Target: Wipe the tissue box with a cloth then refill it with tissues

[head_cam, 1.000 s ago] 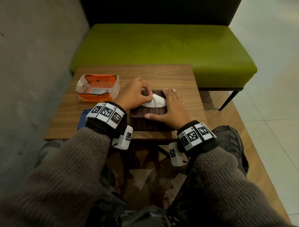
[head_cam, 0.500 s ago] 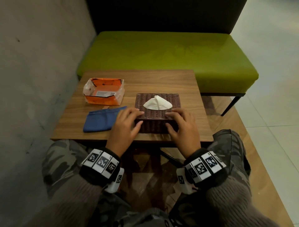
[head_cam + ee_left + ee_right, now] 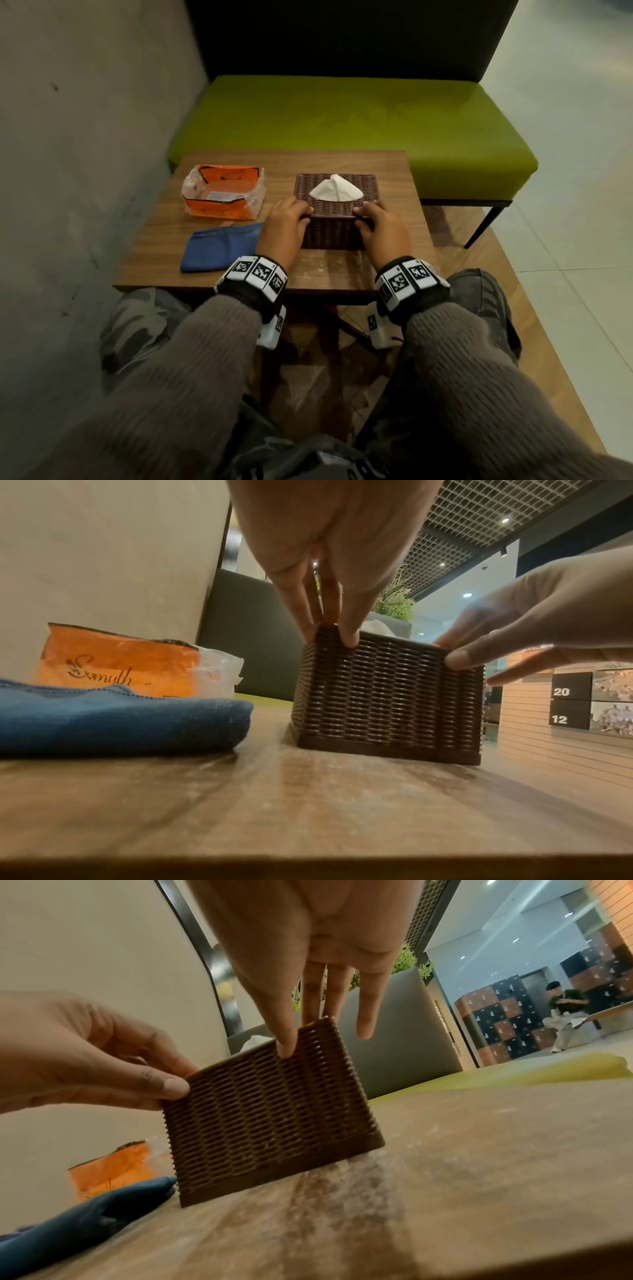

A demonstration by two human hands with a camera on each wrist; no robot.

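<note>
A brown wicker tissue box (image 3: 334, 226) stands on the wooden table (image 3: 394, 178), with a white tissue (image 3: 336, 189) poking from its top. My left hand (image 3: 303, 215) pinches the box's near left top corner, thumb on the front face (image 3: 349, 639). My right hand (image 3: 363, 214) pinches the near right top corner, and its thumb (image 3: 286, 1047) presses the front wall. A folded blue cloth (image 3: 219, 248) lies left of the box, beside my left wrist. Neither hand touches it. The box (image 3: 387, 696) sits flat on the tabletop.
An opened orange tissue packet (image 3: 224, 193) lies at the table's far left, behind the cloth. A grey wall (image 3: 85, 171) runs along the left. A green bench (image 3: 342, 116) stands beyond the table. Bare tabletop lies between the box and the near edge (image 3: 329, 291).
My left hand let go of the tissue and my right hand came off the box top. Both now pinch the near top corners, and the box has slid away from the near edge.
</note>
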